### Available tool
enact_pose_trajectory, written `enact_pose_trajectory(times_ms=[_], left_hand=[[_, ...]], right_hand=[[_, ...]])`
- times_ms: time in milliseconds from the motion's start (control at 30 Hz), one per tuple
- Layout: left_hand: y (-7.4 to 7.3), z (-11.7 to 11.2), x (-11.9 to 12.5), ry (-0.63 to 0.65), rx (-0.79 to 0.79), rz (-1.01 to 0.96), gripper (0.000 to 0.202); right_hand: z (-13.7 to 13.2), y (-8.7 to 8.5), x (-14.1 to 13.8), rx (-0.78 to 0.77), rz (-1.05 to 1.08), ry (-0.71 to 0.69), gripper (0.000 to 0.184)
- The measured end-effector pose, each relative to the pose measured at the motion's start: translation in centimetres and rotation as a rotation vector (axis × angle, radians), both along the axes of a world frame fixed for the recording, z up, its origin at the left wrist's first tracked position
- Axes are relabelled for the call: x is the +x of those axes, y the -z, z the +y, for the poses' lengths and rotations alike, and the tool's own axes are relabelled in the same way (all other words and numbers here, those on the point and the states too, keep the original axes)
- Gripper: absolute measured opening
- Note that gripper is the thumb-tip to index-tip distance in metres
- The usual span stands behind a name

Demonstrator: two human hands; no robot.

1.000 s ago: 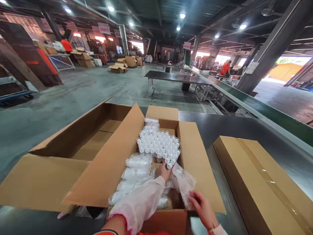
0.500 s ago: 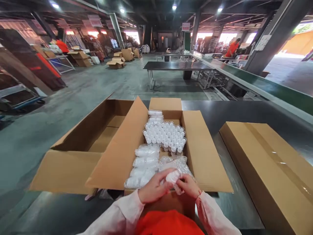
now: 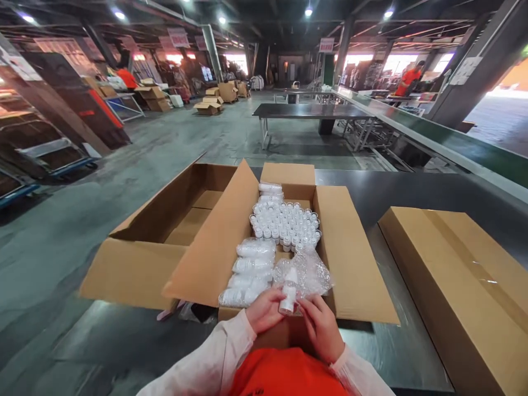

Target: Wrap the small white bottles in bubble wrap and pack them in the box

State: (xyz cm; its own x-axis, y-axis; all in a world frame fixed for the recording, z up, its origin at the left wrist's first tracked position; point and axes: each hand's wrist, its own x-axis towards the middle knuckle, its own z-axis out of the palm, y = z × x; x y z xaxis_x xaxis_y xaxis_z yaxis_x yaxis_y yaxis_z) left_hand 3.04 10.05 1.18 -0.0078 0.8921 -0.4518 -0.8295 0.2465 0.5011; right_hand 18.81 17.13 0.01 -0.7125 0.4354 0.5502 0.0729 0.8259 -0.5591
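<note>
In the head view, grasps a white bottle (image 3: 289, 293) in the left hand (image 3: 264, 312) over the near end of the open carton (image 3: 358, 264), seemingly to face the bubble wrap (image 3: 312, 272) just beyond. Holds the right hand (image 3: 322, 325) beside the bottle's base; cannot tell whether clenched. Shows wrapped rolls (image 3: 252, 265) lined up left, likely to save space.

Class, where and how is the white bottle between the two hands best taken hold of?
Grip the white bottle around its broader body near the base, probably from the left, where the left hand holds it. That broad end is nearer; the narrower end points away and likely offers less to grip. Bubble wrap lies toward the far right, so coming from there might snag it.
</note>
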Motion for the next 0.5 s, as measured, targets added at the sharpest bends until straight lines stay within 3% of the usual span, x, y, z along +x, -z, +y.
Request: enact_pose_trajectory(times_ms=[133, 233, 333, 500], left_hand=[[0.1, 0.5, 1.2, -0.010, 0.124, 0.124, 0.022], [0.8, 1.4, 1.8, -0.106, 0.093, 0.072, 0.024], [1.4, 2.2, 1.9, -0.068, 0.043, 0.032, 0.032], [0.7, 3.1, 1.5, -0.125, 0.029, 0.156, 0.040]], right_hand=[[-0.3, -0.5, -0.4, 0.103, 0.009, -0.069, 0.030], [-0.2, -0.6, -0.6, 0.109, 0.024, -0.050, 0.033], [0.2, -0.3, -0.5, 0.129, 0.013, -0.044, 0.034], [0.0, 0.3, -0.6, 0.146, 0.016, -0.063, 0.034]])
